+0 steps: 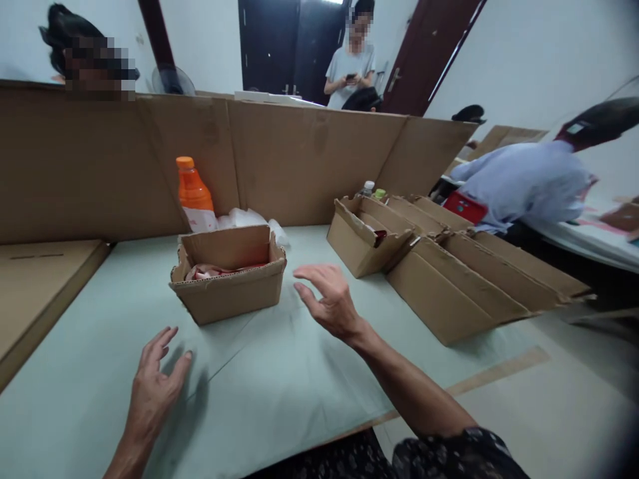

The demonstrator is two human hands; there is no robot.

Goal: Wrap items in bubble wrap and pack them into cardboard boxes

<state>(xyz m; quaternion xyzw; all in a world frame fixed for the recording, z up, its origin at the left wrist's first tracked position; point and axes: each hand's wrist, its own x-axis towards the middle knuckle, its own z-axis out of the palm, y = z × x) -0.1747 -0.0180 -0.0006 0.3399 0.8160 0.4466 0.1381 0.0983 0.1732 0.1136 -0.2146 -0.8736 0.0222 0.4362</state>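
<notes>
A small open cardboard box (230,293) stands on the pale green table (279,386) in front of me, with pink and red items lying inside it. My left hand (154,382) hovers low over the table just left of and below the box, fingers spread, holding nothing. My right hand (327,299) is raised just to the right of the box, fingers loosely curved and apart, empty. Neither hand touches the box.
An orange bottle (194,194) and white crumpled plastic (247,219) sit behind the box. A second open box (367,236) and flattened cartons (479,279) lie to the right. A cardboard wall (299,159) borders the table's back. One person stands by the door; another leans over at right.
</notes>
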